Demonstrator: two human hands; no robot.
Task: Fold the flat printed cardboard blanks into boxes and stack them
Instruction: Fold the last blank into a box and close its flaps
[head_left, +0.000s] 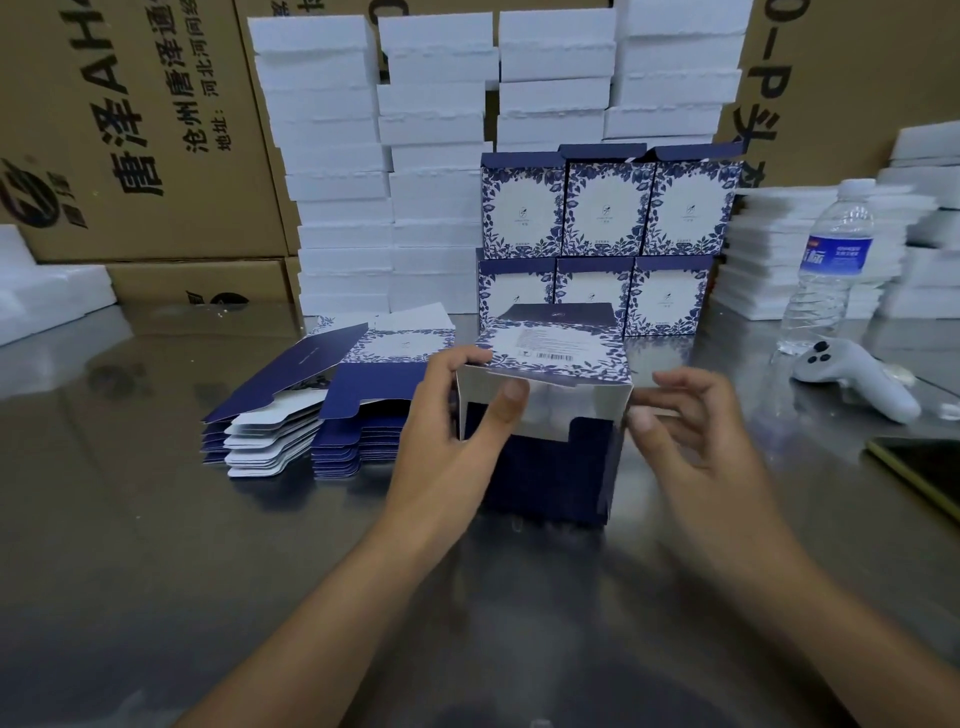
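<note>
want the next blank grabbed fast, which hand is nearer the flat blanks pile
Left. The left hand sits just right of the flat blanks pile, gripping the box; the right hand is at the box's opposite side.

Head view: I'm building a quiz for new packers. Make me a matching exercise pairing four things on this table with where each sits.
1. clear plastic water bottle with blue label
2. white plastic handheld controller
3. pile of flat blue-and-white printed cardboard blanks
4. half-folded blue-and-white cardboard box

A. gripped by the left hand
B. lying at far right
C. piled left of that box
D. standing upright

Pairs: 1-D, 2-B, 3-C, 4-A
</note>
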